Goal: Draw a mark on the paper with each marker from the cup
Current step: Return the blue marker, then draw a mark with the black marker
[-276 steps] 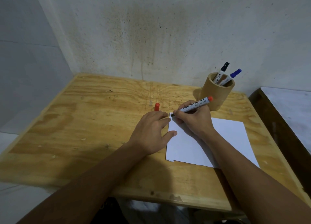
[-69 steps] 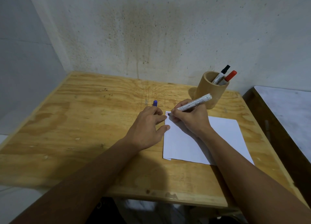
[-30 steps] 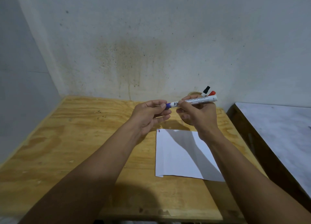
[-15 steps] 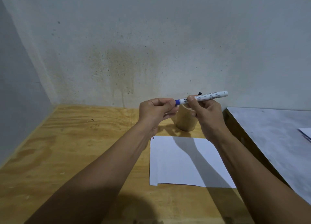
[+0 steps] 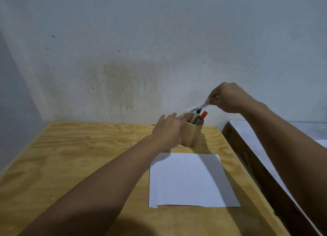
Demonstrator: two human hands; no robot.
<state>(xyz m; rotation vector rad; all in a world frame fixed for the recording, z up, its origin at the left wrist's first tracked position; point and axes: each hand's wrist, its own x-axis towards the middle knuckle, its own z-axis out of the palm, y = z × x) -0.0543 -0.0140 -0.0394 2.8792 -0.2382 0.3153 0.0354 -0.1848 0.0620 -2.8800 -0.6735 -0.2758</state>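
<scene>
Your right hand, right of centre in the frame, pinches the upper end of a white marker between its fingertips; the marker slants down to the left, motion-blurred, with its lower end over the mouth of the wooden cup. Your left hand sits at centre frame against the left side of the cup, fingers loosely spread and holding nothing; whether it actually touches the cup you cannot tell. Inside the cup stand a red-capped marker and a dark-capped marker, leaning right. The cup stands near the far edge of the plywood table, close to the stained wall. The white paper lies flat just below the cup in the lower middle of the frame.
</scene>
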